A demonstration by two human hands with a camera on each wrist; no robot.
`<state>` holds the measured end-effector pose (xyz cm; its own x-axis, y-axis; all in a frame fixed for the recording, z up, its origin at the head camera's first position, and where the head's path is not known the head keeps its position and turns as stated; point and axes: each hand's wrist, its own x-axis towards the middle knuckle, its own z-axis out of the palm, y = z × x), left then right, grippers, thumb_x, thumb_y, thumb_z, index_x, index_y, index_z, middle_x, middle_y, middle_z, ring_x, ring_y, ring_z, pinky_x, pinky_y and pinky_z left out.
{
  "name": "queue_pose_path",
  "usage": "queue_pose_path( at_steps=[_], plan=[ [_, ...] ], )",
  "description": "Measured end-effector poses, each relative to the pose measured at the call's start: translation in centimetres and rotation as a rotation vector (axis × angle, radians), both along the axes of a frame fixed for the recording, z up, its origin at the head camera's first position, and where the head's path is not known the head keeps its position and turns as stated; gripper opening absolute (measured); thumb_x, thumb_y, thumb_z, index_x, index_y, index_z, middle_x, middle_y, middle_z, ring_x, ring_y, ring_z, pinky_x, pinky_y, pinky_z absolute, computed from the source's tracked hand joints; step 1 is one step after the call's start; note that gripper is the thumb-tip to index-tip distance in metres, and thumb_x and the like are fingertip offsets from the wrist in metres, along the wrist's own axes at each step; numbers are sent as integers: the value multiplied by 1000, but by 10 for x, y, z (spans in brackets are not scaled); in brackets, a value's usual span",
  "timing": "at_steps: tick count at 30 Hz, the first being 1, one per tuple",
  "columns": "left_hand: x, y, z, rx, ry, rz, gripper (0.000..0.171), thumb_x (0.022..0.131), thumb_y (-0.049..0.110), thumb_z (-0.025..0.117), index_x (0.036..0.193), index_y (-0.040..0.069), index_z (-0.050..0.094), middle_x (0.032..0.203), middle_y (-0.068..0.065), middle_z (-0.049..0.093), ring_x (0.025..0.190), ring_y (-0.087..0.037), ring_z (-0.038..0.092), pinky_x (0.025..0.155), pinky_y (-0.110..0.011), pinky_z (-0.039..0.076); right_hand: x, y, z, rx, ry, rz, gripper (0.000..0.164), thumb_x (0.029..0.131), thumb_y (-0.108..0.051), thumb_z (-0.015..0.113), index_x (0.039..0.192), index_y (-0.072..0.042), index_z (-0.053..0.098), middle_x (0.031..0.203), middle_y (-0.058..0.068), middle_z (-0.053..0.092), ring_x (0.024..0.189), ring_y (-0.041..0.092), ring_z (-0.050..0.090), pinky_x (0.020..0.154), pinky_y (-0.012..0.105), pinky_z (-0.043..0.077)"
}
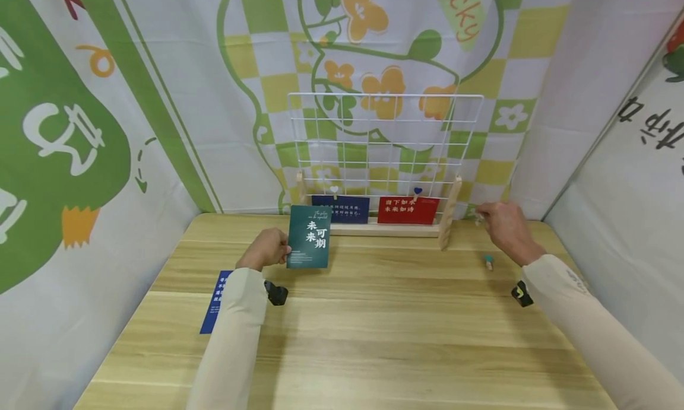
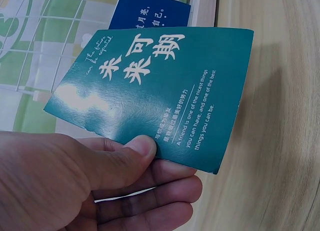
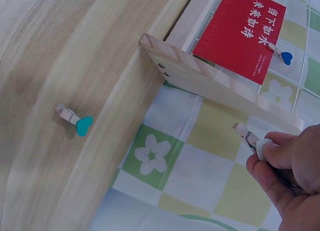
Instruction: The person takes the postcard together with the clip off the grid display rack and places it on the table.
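Observation:
My left hand (image 1: 265, 249) pinches a green card (image 2: 150, 91) by its edge, thumb on the printed face, fingers behind. In the head view the green card overlaps the lower left of a white wire grid rack (image 1: 387, 143). At the right, my right hand (image 1: 504, 229) pinches a small wooden clothespin (image 3: 247, 136) with a white ornament between thumb and fingers. Another clothespin (image 3: 72, 119) with a teal heart lies on the table near it. A dark blue card (image 1: 350, 210) and a red card (image 1: 408, 210) hang from clothespins at the bottom of the grid.
The grid stands in a wooden base (image 1: 363, 229) with wooden side posts (image 1: 450, 213) at the back of the wooden table (image 1: 406, 339). A blue card (image 1: 211, 306) lies partly hidden under the left forearm. Printed cloth (image 1: 256, 66) hangs behind.

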<state>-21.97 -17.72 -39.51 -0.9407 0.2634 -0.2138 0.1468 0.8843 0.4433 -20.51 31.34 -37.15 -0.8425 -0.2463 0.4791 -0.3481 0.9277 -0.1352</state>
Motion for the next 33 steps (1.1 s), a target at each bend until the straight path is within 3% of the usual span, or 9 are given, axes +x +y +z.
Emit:
queue_pose_path(
  at_steps=[7, 16, 23, 33],
  plan=[
    [1, -2, -2, 9, -46, 27, 16, 92, 4, 51, 89, 1, 66, 69, -7, 62, 62, -13, 53, 58, -23, 41, 0, 2, -3, 6, -7, 0, 22, 82, 7, 53, 92, 1, 71, 85, 20, 70, 68, 35, 66, 60, 45, 52],
    [4, -4, -7, 0, -22, -7, 19, 91, 2, 51, 78, 0, 63, 68, -8, 62, 60, -12, 53, 57, -22, 41, 1, 4, -9, 6, -2, 7, 21, 81, 8, 53, 91, 3, 70, 82, 21, 70, 67, 37, 66, 58, 44, 53],
    [5, -5, -8, 7, -18, -9, 18, 91, 1, 50, 80, -1, 65, 69, -12, 64, 58, -13, 53, 57, -23, 42, 2, 7, -16, 34, -20, 13, 23, 83, 8, 49, 91, 1, 71, 80, 21, 70, 56, 30, 64, 51, 40, 51],
    [10, -8, -11, 3, -21, -13, 20, 91, 1, 51, 75, -1, 62, 68, -11, 63, 59, -13, 52, 57, -23, 41, 5, 9, -20, 35, -31, 15, 22, 83, 7, 52, 91, 1, 71, 81, 20, 70, 61, 34, 64, 53, 43, 51]
  ],
)
